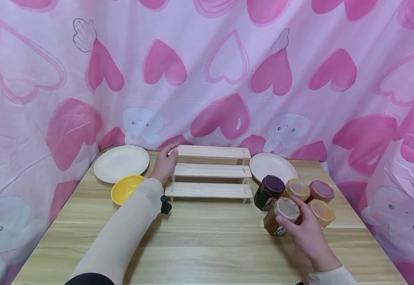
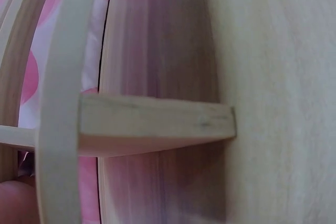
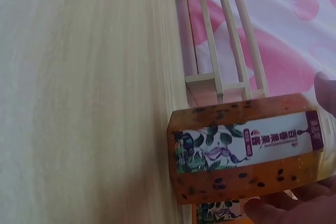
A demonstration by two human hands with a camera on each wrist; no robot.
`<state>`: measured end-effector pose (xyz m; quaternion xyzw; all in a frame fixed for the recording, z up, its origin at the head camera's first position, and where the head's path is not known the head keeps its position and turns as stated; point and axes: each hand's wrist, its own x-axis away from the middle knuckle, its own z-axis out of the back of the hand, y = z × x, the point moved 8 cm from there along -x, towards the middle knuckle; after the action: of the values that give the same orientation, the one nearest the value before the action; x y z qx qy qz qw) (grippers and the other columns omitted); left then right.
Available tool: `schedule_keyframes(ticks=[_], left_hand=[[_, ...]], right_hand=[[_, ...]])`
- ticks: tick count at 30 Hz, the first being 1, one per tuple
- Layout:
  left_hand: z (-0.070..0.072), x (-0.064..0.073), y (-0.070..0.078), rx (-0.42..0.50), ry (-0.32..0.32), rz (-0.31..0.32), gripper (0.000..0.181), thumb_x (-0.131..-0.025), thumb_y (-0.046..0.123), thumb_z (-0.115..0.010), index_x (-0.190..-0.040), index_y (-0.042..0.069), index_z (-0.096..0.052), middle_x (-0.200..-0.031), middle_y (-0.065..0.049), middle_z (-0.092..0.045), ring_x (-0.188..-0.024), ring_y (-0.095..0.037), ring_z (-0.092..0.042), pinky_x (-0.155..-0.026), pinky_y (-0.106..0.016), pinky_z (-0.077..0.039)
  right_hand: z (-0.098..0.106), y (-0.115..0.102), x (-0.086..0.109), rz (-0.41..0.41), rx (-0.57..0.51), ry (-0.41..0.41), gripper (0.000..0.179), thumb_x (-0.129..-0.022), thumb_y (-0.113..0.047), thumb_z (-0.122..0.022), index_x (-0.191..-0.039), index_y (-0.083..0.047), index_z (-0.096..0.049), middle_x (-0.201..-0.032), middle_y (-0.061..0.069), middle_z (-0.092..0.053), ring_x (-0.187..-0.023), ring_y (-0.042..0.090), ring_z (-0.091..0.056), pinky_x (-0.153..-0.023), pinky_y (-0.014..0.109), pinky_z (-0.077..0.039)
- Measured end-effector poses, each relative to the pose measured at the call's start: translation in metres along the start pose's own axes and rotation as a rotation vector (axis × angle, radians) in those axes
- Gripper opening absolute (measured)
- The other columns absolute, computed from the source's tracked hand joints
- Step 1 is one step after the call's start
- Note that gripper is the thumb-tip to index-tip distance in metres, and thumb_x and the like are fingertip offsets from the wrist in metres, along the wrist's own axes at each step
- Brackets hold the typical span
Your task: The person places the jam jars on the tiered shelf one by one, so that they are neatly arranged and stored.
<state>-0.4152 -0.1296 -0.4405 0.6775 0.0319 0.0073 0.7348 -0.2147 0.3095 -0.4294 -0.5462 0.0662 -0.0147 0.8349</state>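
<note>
My right hand [image 1: 308, 233] grips an amber jar [image 1: 276, 221] near its pale lid, thumb on the near side and fingers on the far side. Dark seeds and a printed white label show on this jar [image 3: 247, 145] in the right wrist view, its base close to the table. At the left end of a three-tier wooden rack [image 1: 212, 190], my left hand [image 1: 164, 164] holds the top shelf's end between thumb and fingers. One finger [image 2: 16, 203] appears behind the slats in the left wrist view; the rest of that hand is hidden there.
Beside the held jar stand a dark jar [image 1: 269, 192] with a purple lid and several others with yellow or pink lids. A white plate [image 1: 272, 166] lies behind them. On the left are another white plate [image 1: 121, 162] and a yellow bowl [image 1: 125, 190]. A heart-patterned curtain [image 1: 207, 79] hangs behind.
</note>
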Motion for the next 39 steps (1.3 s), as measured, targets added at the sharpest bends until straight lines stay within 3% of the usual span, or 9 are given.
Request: schedule_keyframes(ticks=[8,18,29,35,39], left_hand=[[0.0,0.003,0.001,-0.03,0.006,-0.007,0.045,-0.113,0.038,-0.046,-0.156,0.025,-0.051,-0.071,0.004,-0.048,-0.058,-0.01,-0.042,-0.054,-0.025,-0.04],[0.001,0.001,-0.001,-0.044,0.023,-0.014,0.045,-0.113,0.039,-0.047,-0.155,0.025,-0.052,-0.083,-0.009,-0.052,-0.069,-0.016,-0.047,-0.064,-0.03,-0.044],[0.001,0.0,-0.002,-0.078,0.013,-0.024,0.046,-0.113,0.042,-0.046,-0.156,0.027,-0.051,-0.078,-0.002,-0.051,-0.066,-0.016,-0.046,-0.061,-0.03,-0.043],[0.0,0.001,0.0,-0.071,0.012,-0.042,0.046,-0.113,0.04,-0.046,-0.156,0.025,-0.051,-0.076,0.0,-0.05,-0.066,-0.015,-0.046,-0.062,-0.03,-0.044],[-0.001,0.001,0.0,-0.082,0.018,-0.049,0.046,-0.113,0.04,-0.046,-0.156,0.024,-0.051,-0.079,-0.003,-0.052,-0.069,-0.016,-0.047,-0.065,-0.031,-0.045]], right_hand=[[0.0,0.002,-0.001,0.015,-0.012,0.001,0.08,-0.094,-0.007,-0.079,-0.159,0.004,-0.033,-0.142,0.031,-0.053,-0.105,-0.008,-0.061,-0.087,0.013,-0.053],[0.0,0.007,-0.002,-0.005,-0.02,-0.005,0.082,-0.095,-0.008,-0.078,-0.161,0.003,-0.031,-0.143,0.031,-0.054,-0.107,-0.009,-0.061,-0.089,0.012,-0.052],[0.001,0.012,-0.005,-0.021,-0.016,0.005,0.078,-0.092,-0.008,-0.082,-0.157,0.001,-0.04,-0.129,0.008,-0.065,-0.105,-0.006,-0.063,-0.088,0.014,-0.054],[0.003,0.014,-0.005,-0.029,-0.03,0.025,0.072,-0.091,-0.007,-0.083,-0.153,-0.001,-0.046,-0.116,-0.017,-0.066,-0.105,-0.004,-0.063,-0.088,0.014,-0.053],[0.002,0.014,-0.003,-0.032,-0.024,0.032,0.073,-0.09,-0.009,-0.084,-0.152,-0.001,-0.048,-0.116,-0.02,-0.065,-0.106,-0.005,-0.063,-0.089,0.014,-0.053]])
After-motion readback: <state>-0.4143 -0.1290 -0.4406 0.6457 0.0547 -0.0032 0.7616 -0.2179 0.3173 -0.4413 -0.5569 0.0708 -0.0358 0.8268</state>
